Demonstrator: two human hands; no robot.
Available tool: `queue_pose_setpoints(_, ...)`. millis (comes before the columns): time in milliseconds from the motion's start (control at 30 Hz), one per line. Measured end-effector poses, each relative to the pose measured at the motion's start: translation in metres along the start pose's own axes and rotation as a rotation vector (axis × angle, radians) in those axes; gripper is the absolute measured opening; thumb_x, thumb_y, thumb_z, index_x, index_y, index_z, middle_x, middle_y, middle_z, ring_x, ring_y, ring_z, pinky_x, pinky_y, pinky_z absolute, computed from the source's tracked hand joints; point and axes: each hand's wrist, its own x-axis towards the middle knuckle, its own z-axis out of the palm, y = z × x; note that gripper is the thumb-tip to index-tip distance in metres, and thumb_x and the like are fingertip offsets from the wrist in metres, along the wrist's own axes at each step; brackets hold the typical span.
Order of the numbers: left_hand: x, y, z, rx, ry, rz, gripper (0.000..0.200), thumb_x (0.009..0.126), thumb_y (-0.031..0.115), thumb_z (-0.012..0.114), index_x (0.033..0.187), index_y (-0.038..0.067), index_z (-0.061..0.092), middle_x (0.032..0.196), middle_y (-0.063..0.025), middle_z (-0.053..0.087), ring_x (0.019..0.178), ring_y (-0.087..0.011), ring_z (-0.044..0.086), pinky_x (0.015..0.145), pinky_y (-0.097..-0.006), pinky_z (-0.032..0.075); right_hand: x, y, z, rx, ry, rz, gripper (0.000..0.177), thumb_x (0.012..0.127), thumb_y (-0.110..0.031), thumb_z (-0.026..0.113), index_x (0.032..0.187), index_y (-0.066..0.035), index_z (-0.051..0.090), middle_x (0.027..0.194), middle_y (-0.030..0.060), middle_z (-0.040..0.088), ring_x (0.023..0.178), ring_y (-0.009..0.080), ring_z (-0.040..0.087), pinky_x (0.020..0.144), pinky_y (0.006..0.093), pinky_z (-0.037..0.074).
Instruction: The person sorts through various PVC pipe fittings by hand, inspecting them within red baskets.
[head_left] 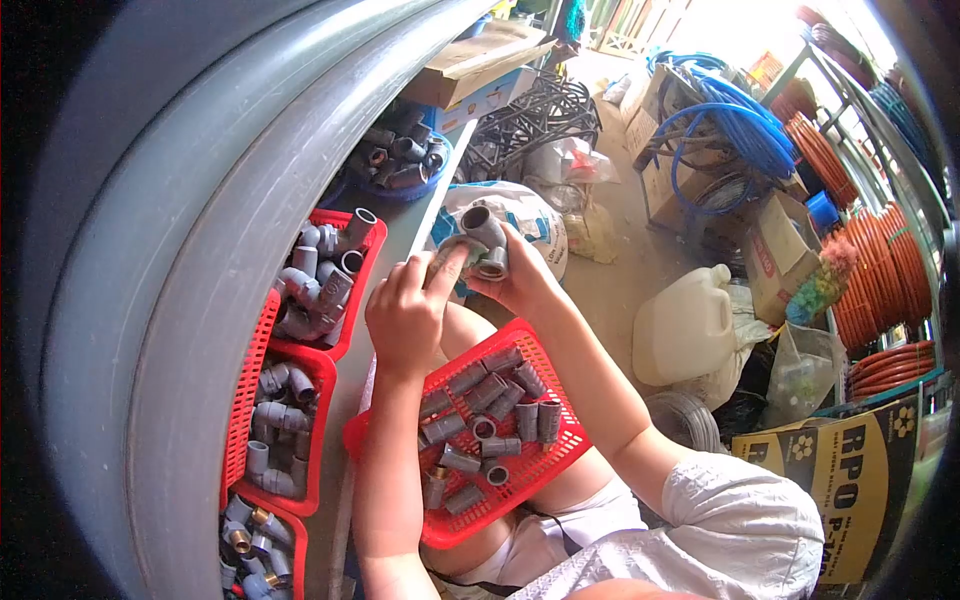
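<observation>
A grey PVC pipe tee (484, 228) is held up in front of me, its open ends showing. My right hand (527, 272) grips it from the right side, fingers wrapped round it. Against the tee's left side, my left hand (405, 310) presses a greyish-green rag (455, 258) with its fingers; the rag is partly hidden. On my lap, below both forearms, rests a red plastic basket (562, 440) with several short grey pipe couplings (485, 392) lying loose in it. A few of these have brass-coloured ends.
Red baskets of grey fittings (318, 412) line the shelf at left, beside large grey pipes (215, 250). A blue basin (440, 180) of fittings sits beyond. To the right stand a white jerrycan (684, 325), blue hose coils (735, 125), orange coils (875, 270) and a printed carton (840, 490).
</observation>
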Motion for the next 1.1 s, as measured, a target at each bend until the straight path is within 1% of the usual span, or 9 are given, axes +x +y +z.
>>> queue_pose_setpoints(200, 0.004, 0.012, -0.011, -0.013, 0.006, 0.084, 0.043, 0.081, 0.014, 0.060, 0.121, 0.028, 0.069, 0.095, 0.0016, 0.060, 0.078, -0.0161, 0.061, 0.065, -0.0321, 0.052, -0.001, 0.014, 0.013, -0.052, -0.079, 0.032, 0.045, 0.101, -0.051, 0.045, 0.113, -0.011, 0.062, 0.095, 0.0038, 0.068, 0.077, 0.0124, 0.068, 0.062, 0.0262, 0.058)
queue_pose_setpoints(300, 0.001, 0.000, -0.002, -0.028, 0.017, 0.007, 0.044, 0.081, 0.012, 0.060, 0.121, 0.027, 0.069, 0.095, 0.0002, 0.060, 0.080, -0.0178, 0.062, 0.065, -0.0327, 0.052, -0.005, 0.002, 0.013, -0.110, 0.012, -0.016, 0.045, 0.100, -0.052, 0.046, 0.113, -0.011, 0.062, 0.095, 0.0032, 0.068, 0.077, 0.0110, 0.067, 0.062, 0.0268, 0.058)
queue_pose_setpoints(467, 0.002, -0.003, -0.009, -0.120, 0.011, -0.025, 0.044, 0.079, 0.008, 0.066, 0.120, 0.022, 0.070, 0.097, -0.0039, 0.064, 0.085, -0.0236, 0.064, 0.074, -0.0360, 0.054, -0.014, 0.000, 0.020, -0.109, -0.100, -0.044, 0.049, 0.100, -0.053, 0.047, 0.112, -0.008, 0.062, 0.097, 0.0044, 0.068, 0.080, 0.0115, 0.067, 0.065, 0.0283, 0.058)
queue_pose_setpoints(600, 0.003, 0.005, -0.011, -0.048, -0.028, 0.032, 0.045, 0.082, 0.014, 0.059, 0.124, 0.028, 0.067, 0.098, 0.0004, 0.061, 0.081, -0.0181, 0.063, 0.066, -0.0333, 0.053, -0.008, 0.007, 0.019, -0.154, -0.118, 0.001, 0.051, 0.101, -0.052, 0.046, 0.111, -0.005, 0.064, 0.098, 0.0055, 0.069, 0.081, 0.0130, 0.067, 0.068, 0.0278, 0.058)
queue_pose_setpoints(700, 0.003, -0.003, -0.007, -0.107, -0.024, -0.027, 0.044, 0.080, 0.012, 0.062, 0.121, 0.027, 0.069, 0.098, -0.0005, 0.063, 0.082, -0.0194, 0.064, 0.069, -0.0339, 0.054, -0.016, -0.003, 0.024, -0.079, -0.053, -0.071, 0.052, 0.103, -0.050, 0.041, 0.117, -0.005, 0.062, 0.101, 0.0054, 0.069, 0.084, 0.0124, 0.068, 0.070, 0.0285, 0.058)
queue_pose_setpoints(800, 0.004, -0.002, -0.006, -0.258, -0.042, -0.092, 0.042, 0.080, 0.010, 0.064, 0.119, 0.026, 0.070, 0.095, -0.0031, 0.064, 0.085, -0.0229, 0.065, 0.070, -0.0367, 0.054, -0.011, -0.004, 0.012, -0.015, -0.146, -0.081, 0.049, 0.104, -0.048, 0.037, 0.124, -0.008, 0.057, 0.118, 0.0058, 0.064, 0.100, 0.0145, 0.065, 0.078, 0.0340, 0.059)
queue_pose_setpoints(933, 0.004, 0.007, -0.005, -0.464, -0.061, -0.145, 0.037, 0.083, 0.008, 0.065, 0.117, 0.024, 0.070, 0.092, -0.0048, 0.064, 0.084, -0.0264, 0.066, 0.071, -0.0393, 0.054, -0.002, 0.003, 0.013, -0.053, -0.040, 0.003, 0.048, 0.099, -0.053, 0.050, 0.110, -0.008, 0.063, 0.092, 0.0017, 0.067, 0.076, 0.0108, 0.066, 0.062, 0.0274, 0.057)
queue_pose_setpoints(967, 0.005, 0.009, -0.007, -0.492, -0.071, -0.135, 0.036, 0.084, 0.008, 0.065, 0.116, 0.024, 0.070, 0.092, -0.0052, 0.064, 0.084, -0.0273, 0.066, 0.071, -0.0398, 0.054, 0.011, 0.011, 0.002, -0.047, -0.125, 0.033, 0.047, 0.096, -0.054, 0.055, 0.105, -0.009, 0.065, 0.087, 0.0001, 0.066, 0.071, 0.0094, 0.064, 0.058, 0.0257, 0.055)
queue_pose_setpoints(1100, 0.006, 0.007, -0.007, -0.517, -0.142, -0.172, 0.031, 0.087, 0.009, 0.063, 0.115, 0.022, 0.069, 0.093, -0.0057, 0.066, 0.084, -0.0278, 0.067, 0.070, -0.0402, 0.053, -0.013, -0.002, 0.023, -0.101, 0.090, -0.066, 0.045, 0.097, -0.053, 0.054, 0.102, -0.010, 0.063, 0.087, 0.0006, 0.066, 0.066, 0.0097, 0.063, 0.054, 0.0251, 0.052)
